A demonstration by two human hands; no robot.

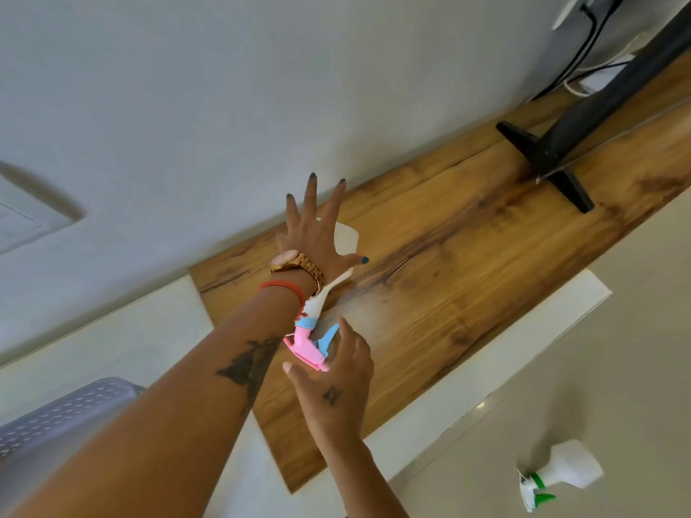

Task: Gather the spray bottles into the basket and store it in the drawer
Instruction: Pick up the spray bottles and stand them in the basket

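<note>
The left hand (318, 233) spreads over a white spray bottle (346, 239), hiding most of its body; only a pale corner to the right of the palm and the neck below the wrist show. The bottle's pink and blue trigger head (310, 343) is partly covered by the right hand (336, 375), and whether those fingers actually touch it cannot be told. The lavender perforated basket (56, 413) is cut off by the left edge and blurred, its inside out of sight. The black stand (553, 151) runs off the far right edge. A pale panel (22, 218) at the far left is smeared, possibly a switch plate.
</note>
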